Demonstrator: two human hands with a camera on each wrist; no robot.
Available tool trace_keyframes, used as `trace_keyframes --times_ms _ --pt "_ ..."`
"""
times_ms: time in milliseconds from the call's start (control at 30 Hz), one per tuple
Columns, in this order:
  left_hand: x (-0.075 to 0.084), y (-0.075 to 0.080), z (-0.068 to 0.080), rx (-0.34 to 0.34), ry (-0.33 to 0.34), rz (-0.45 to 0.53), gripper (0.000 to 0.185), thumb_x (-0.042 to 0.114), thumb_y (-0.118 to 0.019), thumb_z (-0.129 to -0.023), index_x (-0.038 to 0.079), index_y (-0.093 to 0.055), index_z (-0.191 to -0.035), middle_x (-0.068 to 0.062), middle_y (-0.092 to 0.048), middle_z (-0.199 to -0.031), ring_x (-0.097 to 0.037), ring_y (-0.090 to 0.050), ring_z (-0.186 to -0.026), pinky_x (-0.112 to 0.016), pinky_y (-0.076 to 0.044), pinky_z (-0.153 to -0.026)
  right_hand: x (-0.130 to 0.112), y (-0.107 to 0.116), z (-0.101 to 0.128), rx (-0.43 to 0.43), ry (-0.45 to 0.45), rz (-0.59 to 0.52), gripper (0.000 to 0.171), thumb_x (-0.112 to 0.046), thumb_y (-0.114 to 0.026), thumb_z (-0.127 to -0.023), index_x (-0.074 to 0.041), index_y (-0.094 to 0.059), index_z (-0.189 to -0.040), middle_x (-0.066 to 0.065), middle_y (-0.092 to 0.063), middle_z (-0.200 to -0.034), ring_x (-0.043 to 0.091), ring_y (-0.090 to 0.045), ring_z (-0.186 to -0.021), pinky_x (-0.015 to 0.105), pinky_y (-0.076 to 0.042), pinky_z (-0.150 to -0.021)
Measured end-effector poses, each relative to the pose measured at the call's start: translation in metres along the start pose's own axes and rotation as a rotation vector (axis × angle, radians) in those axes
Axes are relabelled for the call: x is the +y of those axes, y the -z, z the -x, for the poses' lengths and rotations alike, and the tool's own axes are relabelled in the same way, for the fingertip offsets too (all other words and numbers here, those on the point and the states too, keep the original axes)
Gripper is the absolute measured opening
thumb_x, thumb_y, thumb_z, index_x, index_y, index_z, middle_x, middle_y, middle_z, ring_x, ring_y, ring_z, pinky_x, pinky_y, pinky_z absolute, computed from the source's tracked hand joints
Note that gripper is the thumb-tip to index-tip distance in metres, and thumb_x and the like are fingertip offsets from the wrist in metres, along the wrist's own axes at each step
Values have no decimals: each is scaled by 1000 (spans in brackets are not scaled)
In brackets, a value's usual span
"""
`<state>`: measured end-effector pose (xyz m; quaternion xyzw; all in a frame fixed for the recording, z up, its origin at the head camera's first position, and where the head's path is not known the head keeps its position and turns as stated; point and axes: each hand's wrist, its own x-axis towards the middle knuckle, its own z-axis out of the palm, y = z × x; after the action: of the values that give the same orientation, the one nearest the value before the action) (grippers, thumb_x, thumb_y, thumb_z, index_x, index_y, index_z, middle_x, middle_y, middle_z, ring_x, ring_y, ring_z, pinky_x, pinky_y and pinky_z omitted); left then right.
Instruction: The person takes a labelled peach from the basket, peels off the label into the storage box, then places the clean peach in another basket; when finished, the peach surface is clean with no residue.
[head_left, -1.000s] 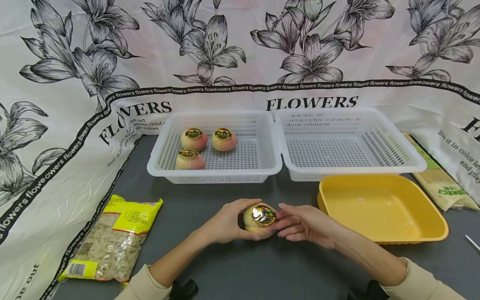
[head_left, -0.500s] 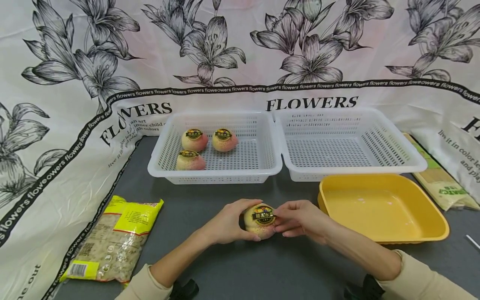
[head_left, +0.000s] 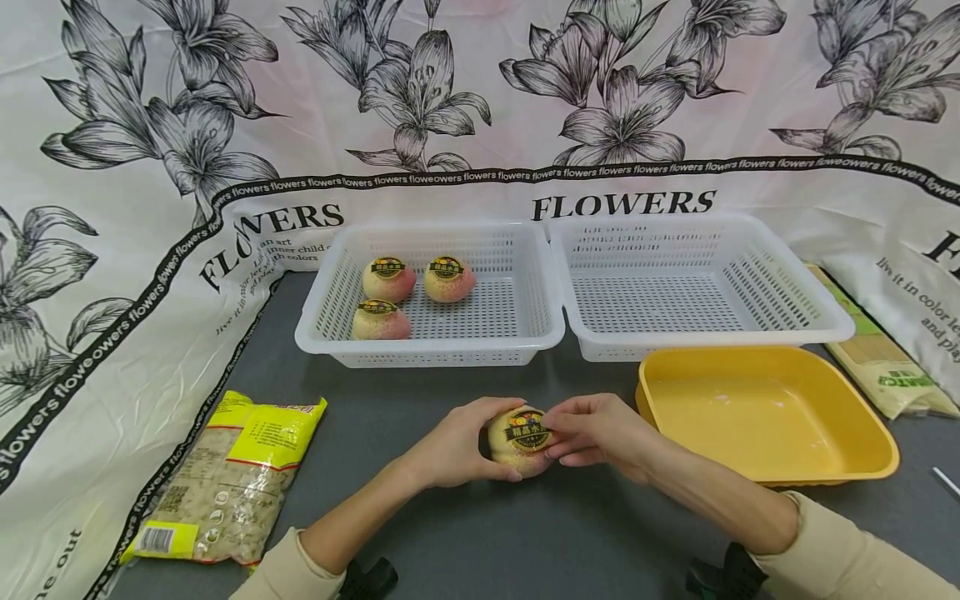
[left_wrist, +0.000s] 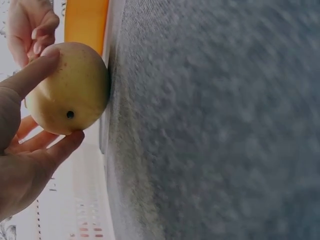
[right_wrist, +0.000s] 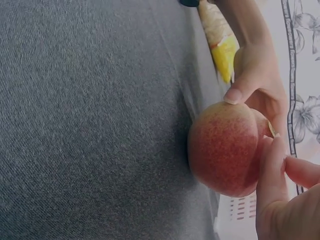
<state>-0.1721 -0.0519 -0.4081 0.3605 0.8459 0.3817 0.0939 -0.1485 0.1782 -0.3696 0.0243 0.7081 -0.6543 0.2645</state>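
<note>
While the left hand is cupping the peach on the desk at lower centre, the right hand is pinching its label sticker; judgement: brace the fruit firmly and work the sticker's edge slowly.

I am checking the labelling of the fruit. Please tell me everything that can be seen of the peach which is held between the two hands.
The peach is round, pale yellow on one side and speckled red on the other. A round dark sticker with a gold rim sits on top. It rests on the grey table, in front of the white baskets. The left hand grips its left side; the right hand pinches at the sticker's edge.
</note>
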Motion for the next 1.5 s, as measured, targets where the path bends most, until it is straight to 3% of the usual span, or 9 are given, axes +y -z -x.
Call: trace_keyframes --times_ms 367,533,633,833,1033,1200,1333,1500 --pt "3 -1 -7 -8 -29 -18 81 25 -87 -69 7 -48 -137 -4 -54 -130 -16 -49 -115 -33 -41 -95 -14 1 7 64 66 22 24 -11 -65 -90 9 -64 -102 12 -68 -80 16 -67 -66 29 -55 -65" --pt "0 -1 -6 12 -19 -7 79 25 -88 -68 7 -50 -135 -4 -55 -127 -16 -51 -113 -33 -42 -94 -29 8 14 53 110 9 30 -16 -67 -91 10 -62 -105 13 -68 -87 19 -68 -72 31 -55 -68" --pt "-1 -1 -4 4 2 6 79 26 -87 -69 9 -48 -136 -3 -53 -129 -16 -50 -114 -33 -42 -94 -30 17 17 42 88 12 35 -20 -67 -91 9 -59 -109 14 -68 -93 20 -68 -76 32 -54 -71" --pt "0 -2 -2 -6 14 10 81 26 -86 -71 10 -46 -140 -4 -51 -133 -17 -49 -118 -36 -42 -95 -23 49 23 83 47 17 42 -21 -65 -93 7 -50 -119 12 -66 -96 21 -68 -79 31 -54 -72" --pt "-1 -4 -1 -3 18 9 81 27 -85 -72 11 -45 -140 -4 -51 -133 -17 -48 -118 -36 -41 -96 -13 107 31 127 51 30 39 -20 -56 -98 5 -44 -125 3 -62 -101 19 -67 -86 32 -53 -76" --pt "0 -3 0 -9 18 19 81 26 -85 -72 11 -44 -141 -4 -50 -134 -18 -47 -120 -37 -40 -97 2 147 35 155 -3 9 27 -18 -56 -98 0 -50 -117 0 -64 -97 18 -67 -86 30 -53 -75" --pt "0 -2 0 -4 17 24 81 26 -85 -72 11 -44 -141 -4 -49 -135 -18 -47 -120 -38 -40 -97 15 162 30 157 -85 13 14 -17 -59 -96 -5 -58 -105 3 -67 -89 17 -68 -79 27 -54 -70" --pt "1 -3 1 -4 13 21 81 25 -85 -72 10 -44 -140 -5 -49 -135 -18 -47 -121 -38 -40 -97 30 169 20 148 -143 67 17 -14 -57 -97 -1 -58 -106 4 -67 -84 14 -65 -71 21 -52 -63"
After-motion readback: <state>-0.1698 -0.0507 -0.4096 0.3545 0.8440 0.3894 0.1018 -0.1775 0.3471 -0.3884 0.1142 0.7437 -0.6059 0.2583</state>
